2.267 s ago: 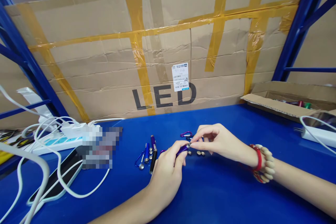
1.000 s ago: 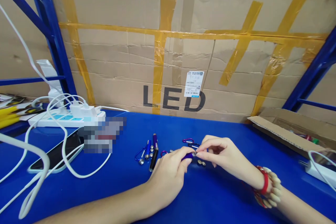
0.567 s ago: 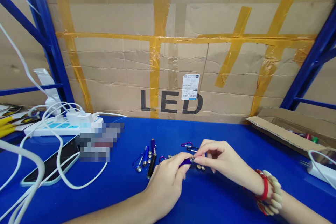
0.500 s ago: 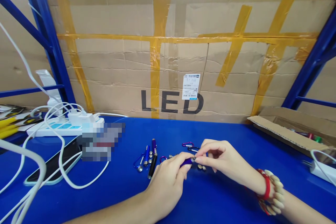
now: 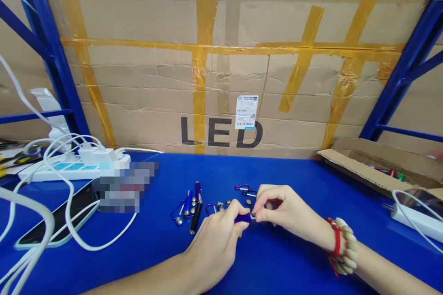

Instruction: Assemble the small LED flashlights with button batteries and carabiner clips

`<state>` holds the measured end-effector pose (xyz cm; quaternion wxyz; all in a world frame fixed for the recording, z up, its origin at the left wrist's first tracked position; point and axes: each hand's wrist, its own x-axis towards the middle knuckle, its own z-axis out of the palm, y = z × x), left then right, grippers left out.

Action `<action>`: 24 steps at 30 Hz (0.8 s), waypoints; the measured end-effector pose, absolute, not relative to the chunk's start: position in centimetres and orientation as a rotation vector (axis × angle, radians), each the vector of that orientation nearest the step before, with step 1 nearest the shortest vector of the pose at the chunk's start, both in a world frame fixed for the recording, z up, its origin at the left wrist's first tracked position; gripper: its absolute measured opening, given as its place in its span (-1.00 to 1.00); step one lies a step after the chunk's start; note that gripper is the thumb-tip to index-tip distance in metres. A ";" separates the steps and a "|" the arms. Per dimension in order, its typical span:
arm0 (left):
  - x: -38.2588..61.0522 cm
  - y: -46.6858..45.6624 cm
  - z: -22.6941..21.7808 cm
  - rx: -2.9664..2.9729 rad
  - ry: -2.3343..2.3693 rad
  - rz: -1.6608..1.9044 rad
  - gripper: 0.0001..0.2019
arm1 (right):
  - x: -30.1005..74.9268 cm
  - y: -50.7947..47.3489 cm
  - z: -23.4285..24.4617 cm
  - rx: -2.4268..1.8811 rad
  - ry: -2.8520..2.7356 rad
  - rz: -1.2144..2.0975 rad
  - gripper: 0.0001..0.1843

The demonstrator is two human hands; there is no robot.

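Note:
My left hand (image 5: 216, 244) grips a small purple keychain flashlight (image 5: 243, 217) over the blue tabletop (image 5: 277, 267). My right hand (image 5: 282, 209), with bead bracelets at the wrist, pinches at the flashlight's silver end; whatever small part sits in its fingertips is too small to name. Just behind my hands lie several small round button batteries (image 5: 223, 203) and loose carabiner clips (image 5: 242, 187). To the left lie more mini flashlights (image 5: 194, 200), blue, purple and black, side by side.
A taped cardboard sheet marked LED (image 5: 221, 78) stands along the back. An open cardboard box (image 5: 380, 166) sits at the right, with a white charger and cable (image 5: 411, 214) nearby. At the left are a power strip (image 5: 65, 166), white cables and a phone (image 5: 58, 216).
Both hands have stayed joined on the purple flashlight, fingers working at its end. The camera view has shifted, and my hands sit slightly lower on the table than before.

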<state>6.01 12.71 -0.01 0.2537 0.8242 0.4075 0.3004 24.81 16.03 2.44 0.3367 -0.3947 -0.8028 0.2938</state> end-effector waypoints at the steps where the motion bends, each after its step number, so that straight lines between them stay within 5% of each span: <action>1: 6.0 12.7 0.0 2.241 1.109 0.815 -0.85 | 24.8 16.0 2.3 -1.033 -2.094 0.758 -0.62; 10: 6.0 12.7 -0.1 2.268 1.113 0.852 -0.90 | 24.5 15.2 2.4 -0.994 -2.138 0.525 -0.64; 18: 5.9 12.9 -0.1 2.281 1.061 0.891 -0.82 | 24.0 15.5 2.0 -1.080 -1.919 1.096 -0.52; 24: 6.0 12.9 0.3 2.175 1.120 0.906 -0.77 | 24.2 15.8 1.8 -1.069 -1.892 1.036 -0.52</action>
